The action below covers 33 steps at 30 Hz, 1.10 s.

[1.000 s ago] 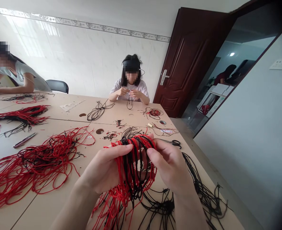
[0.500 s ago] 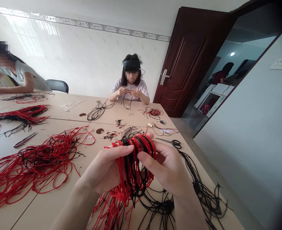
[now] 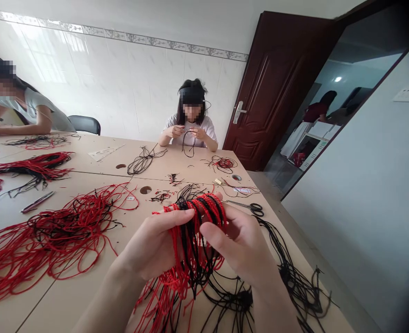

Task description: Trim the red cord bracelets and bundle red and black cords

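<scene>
Looped red and black braided cords (image 3: 195, 245) hang in a thick bundle between my two hands, above the table. My left hand (image 3: 159, 236) grips the bundle from the left, its thumb lying across the top strands and its fingers behind them. On the other side my right hand (image 3: 237, 236) has its fingers curled behind the upper loops, with the thumb in front of the strands. The fingertips of both hands are mostly hidden by the cords. Below, loose red cord ends and a bunch of black cords (image 3: 237, 298) lie on the table.
A large tangle of red and black cords (image 3: 69, 236) covers the table's left. Scissors (image 3: 256, 209) lie beyond my right hand, with more black cords (image 3: 294, 273) along the right edge. Across the table (image 3: 96, 185), a person (image 3: 190, 120) handles black cord. Another person (image 3: 34, 108) sits at left.
My hands stay almost in place around the bundle. Strands by my right thumb have shifted slightly, showing more red at the top. The person beyond the doorway has moved.
</scene>
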Motion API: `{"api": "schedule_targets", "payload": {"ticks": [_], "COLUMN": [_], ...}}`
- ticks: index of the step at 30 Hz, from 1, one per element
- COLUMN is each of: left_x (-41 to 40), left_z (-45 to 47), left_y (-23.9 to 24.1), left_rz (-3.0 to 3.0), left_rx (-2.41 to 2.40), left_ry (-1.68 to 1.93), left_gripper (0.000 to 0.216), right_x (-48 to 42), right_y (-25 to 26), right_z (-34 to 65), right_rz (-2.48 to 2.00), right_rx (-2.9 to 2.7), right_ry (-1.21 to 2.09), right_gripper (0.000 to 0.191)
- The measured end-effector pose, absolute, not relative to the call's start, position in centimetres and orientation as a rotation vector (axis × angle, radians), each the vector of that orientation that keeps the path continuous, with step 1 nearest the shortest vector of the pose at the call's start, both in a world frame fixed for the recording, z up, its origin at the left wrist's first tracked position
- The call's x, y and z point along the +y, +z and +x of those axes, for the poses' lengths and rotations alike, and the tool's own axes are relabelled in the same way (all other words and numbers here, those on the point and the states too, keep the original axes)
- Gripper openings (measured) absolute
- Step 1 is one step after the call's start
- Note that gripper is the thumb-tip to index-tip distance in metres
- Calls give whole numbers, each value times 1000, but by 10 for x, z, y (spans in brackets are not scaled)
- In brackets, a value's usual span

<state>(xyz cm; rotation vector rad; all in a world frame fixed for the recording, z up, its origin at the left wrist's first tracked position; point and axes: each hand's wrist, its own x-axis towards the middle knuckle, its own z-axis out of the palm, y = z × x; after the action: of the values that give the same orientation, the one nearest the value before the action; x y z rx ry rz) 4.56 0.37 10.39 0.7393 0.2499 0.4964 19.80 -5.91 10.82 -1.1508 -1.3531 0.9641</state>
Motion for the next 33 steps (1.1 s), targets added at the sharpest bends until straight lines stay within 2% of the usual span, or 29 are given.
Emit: {"api": "schedule_targets", "payload": {"ticks": [5, 12, 18, 23, 28, 33], "left_x": [3, 4, 3, 3, 2, 1], "left_z": [46, 46, 46, 47, 50, 51], "left_y": [106, 103, 106, 103, 101, 100], "left_rz": [747, 731, 736, 729, 739, 738], "left_rx": [226, 261, 207, 273, 250, 235], "left_ry": [480, 495, 481, 498, 522, 512], "left_gripper": [40, 37, 31, 35, 38, 32], "right_x": [-60, -60, -60, -58, -57, -56], "right_y": [108, 106, 109, 105, 101, 103], "right_z": [196, 197, 198, 199, 197, 195], "right_rz": [-1166, -1195, -1121, -1203, -1229, -1245], "right_rx": [-1293, -1383, -1304, -1383, -1345, -1335], "right_ry": [936, 973, 1000, 983, 911, 914], "right_gripper": [17, 27, 24, 28, 21, 25]}}
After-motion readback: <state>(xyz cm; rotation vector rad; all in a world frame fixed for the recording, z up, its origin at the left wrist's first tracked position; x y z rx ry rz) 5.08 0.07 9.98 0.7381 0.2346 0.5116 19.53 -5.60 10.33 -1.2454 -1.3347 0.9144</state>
